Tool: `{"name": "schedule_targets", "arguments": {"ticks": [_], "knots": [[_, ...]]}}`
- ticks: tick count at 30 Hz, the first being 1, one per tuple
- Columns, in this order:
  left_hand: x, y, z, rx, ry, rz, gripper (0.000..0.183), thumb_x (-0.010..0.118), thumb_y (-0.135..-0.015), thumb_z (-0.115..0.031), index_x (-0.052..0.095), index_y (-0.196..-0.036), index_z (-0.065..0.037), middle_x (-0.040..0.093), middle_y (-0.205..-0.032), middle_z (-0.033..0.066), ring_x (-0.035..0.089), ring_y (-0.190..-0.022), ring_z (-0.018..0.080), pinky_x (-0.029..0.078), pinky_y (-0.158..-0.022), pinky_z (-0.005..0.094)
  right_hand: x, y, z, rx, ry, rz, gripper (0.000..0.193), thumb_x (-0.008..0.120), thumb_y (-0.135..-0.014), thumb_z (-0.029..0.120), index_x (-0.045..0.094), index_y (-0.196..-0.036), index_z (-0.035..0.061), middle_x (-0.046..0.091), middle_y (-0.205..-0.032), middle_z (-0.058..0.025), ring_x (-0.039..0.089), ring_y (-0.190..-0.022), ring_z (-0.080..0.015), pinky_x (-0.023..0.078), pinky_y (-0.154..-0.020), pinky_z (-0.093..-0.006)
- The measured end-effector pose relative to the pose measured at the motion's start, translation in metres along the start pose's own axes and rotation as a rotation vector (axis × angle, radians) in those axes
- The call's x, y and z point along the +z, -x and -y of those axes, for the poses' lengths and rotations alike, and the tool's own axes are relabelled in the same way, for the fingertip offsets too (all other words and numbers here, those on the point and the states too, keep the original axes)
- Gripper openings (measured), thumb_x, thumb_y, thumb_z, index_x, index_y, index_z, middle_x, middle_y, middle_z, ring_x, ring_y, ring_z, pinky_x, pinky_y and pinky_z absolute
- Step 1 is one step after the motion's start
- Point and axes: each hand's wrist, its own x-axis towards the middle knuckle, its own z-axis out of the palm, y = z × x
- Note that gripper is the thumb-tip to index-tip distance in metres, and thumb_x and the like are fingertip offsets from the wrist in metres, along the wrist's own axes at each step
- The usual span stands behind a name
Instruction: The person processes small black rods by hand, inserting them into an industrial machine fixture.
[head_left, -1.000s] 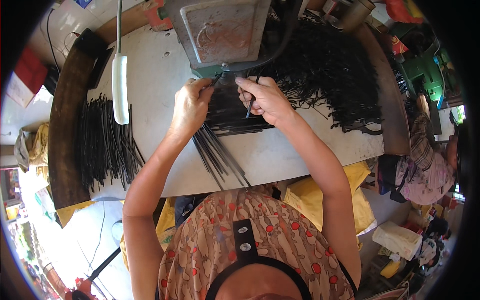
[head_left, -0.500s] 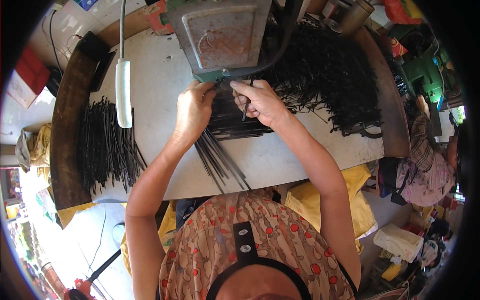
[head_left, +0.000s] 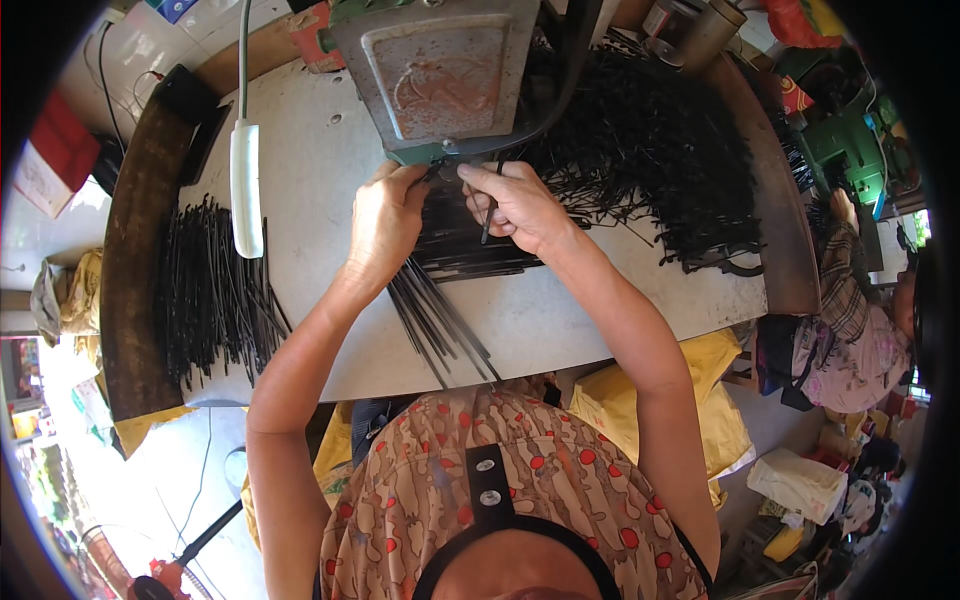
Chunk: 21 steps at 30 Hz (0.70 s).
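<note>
Across the pale table (head_left: 310, 150), up to the grey-green machine (head_left: 450, 75), to the great heap of black strips (head_left: 660, 150) on the right and the smaller row of strips (head_left: 210, 290) far left! Nearer in, a loose fan of strips (head_left: 420, 302), hard to tell whether gripped. In the right hand (head_left: 520, 208), a slanting thin black strip (head_left: 488, 226), clasped; in the left hand (head_left: 388, 218), at the machine's near edge, a tiny dark piece (head_left: 434, 171), pinched.

A white lamp (head_left: 247, 190) hangs over the tabletop (head_left: 312, 150). Wall tiles (head_left: 208, 42) show past its far-left corner, bright floor (head_left: 150, 465) beyond its near-left corner.
</note>
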Motion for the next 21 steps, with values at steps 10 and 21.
{"name": "schedule_targets", "arguments": {"ticks": [10,21], "knots": [[-0.007,0.005,0.004,0.214,-0.359,0.014,0.015,0.054,-0.078,-0.006,0.06,-0.091,-0.003,0.056,-0.079,0.0128,0.056,-0.064,0.0322,0.044,-0.053,0.0349,-0.001,-0.001,-0.001,0.013,0.001,-0.02,0.027,0.058,-0.082,0.023,0.05,-0.071,0.0001,0.042,-0.054,0.0008,0.031,-0.039,-0.0015,0.019,-0.031,-0.0156],[-0.038,0.034,-0.005,-0.664,0.847,0.521,0.015,0.053,-0.084,-0.014,0.054,-0.077,-0.001,0.057,-0.065,0.0069,0.053,-0.047,0.0118,0.042,-0.039,0.0209,0.016,-0.001,-0.005,-0.039,0.124,0.047,0.027,0.063,-0.078,0.028,0.053,-0.078,0.0025,0.05,-0.066,-0.0008,0.045,-0.045,-0.004,0.033,-0.034,-0.0156]]}}
